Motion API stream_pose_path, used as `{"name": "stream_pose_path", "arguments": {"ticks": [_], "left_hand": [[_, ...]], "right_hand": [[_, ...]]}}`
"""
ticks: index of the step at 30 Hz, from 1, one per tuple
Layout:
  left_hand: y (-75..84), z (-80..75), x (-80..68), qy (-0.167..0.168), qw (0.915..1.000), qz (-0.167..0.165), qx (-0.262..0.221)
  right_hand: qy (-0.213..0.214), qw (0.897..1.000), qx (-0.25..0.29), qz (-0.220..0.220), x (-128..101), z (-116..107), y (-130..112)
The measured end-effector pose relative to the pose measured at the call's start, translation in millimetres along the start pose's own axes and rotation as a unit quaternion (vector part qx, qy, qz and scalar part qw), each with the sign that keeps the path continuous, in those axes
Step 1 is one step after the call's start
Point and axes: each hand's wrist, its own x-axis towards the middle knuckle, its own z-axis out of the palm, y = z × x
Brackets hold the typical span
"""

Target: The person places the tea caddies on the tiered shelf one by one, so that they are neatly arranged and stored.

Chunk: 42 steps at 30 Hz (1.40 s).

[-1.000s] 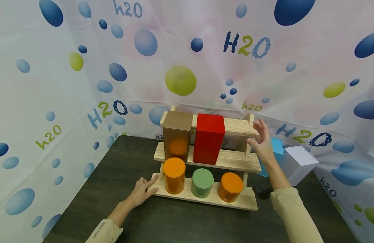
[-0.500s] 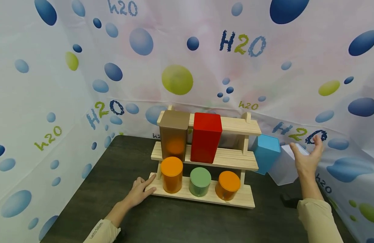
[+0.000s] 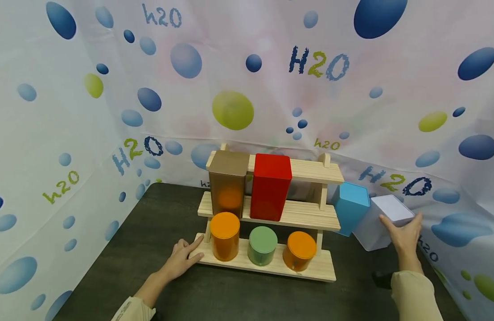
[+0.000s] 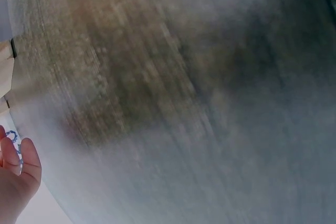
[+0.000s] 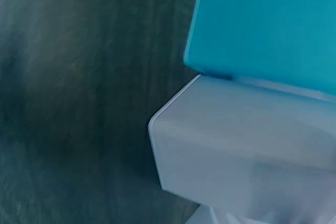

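Observation:
My left hand [image 3: 178, 261] rests its thumb and forefinger on the left end of the wooden shelf rack's bottom board [image 3: 247, 263]. In the left wrist view only a few fingertips [image 4: 30, 156] show at the left edge. My right hand [image 3: 405, 236] holds the white box [image 3: 369, 227] near its top, thumb on the left side and fingers at the right corner. That upright box stands on the dark table, right of a blue box [image 3: 351, 209]. In the right wrist view the white box [image 5: 236, 140] fills the lower right; the hand is out of sight there.
A brown tin [image 3: 228, 187] and a red tin [image 3: 270, 189] stand on the middle board. Below them are a tall orange canister [image 3: 224, 238], a green one [image 3: 262, 247] and a short orange one [image 3: 299, 252]. A printed curtain [image 3: 239, 67] surrounds the dark table [image 3: 231, 298].
My right hand has moved from beside the rack's top board rightward, then down onto the white box. My left hand has stayed at the bottom board.

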Motion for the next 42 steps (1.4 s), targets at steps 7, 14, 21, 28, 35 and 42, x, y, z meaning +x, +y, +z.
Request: {"name": "stream_pose_path", "arguments": {"ticks": [7, 14, 21, 28, 35, 42], "left_hand": [[2.1, 0.1, -0.3, -0.003, 1.0000, -0.002, 0.002], [1.4, -1.3, -2.0, 0.005, 1.0000, 0.006, 0.004], [1.2, -1.8, -2.9, -0.006, 1.0000, 0.000, -0.002], [1.7, -3.0, -1.3, 0.001, 0.9998, 0.018, 0.005], [-0.7, -2.7, 0.0, 0.001, 0.9997, 0.025, 0.007], [1.0, -3.4, -2.6, 0.001, 0.9998, 0.018, 0.003]], "right_hand": [[0.044, 0.998, 0.032, 0.024, -2.7, -2.7, 3.3], [0.131, 0.989, 0.067, 0.010, -5.5, -30.9, -27.3], [0.213, 0.963, 0.148, -0.079, -15.9, -79.3, -125.0], [0.156, 0.941, 0.254, -0.163, -45.3, -89.7, -223.9], [0.044, 0.887, 0.379, -0.262, -56.0, -51.7, -282.3], [-0.026, 0.889, 0.344, -0.300, -60.5, 6.7, -316.4]]}}
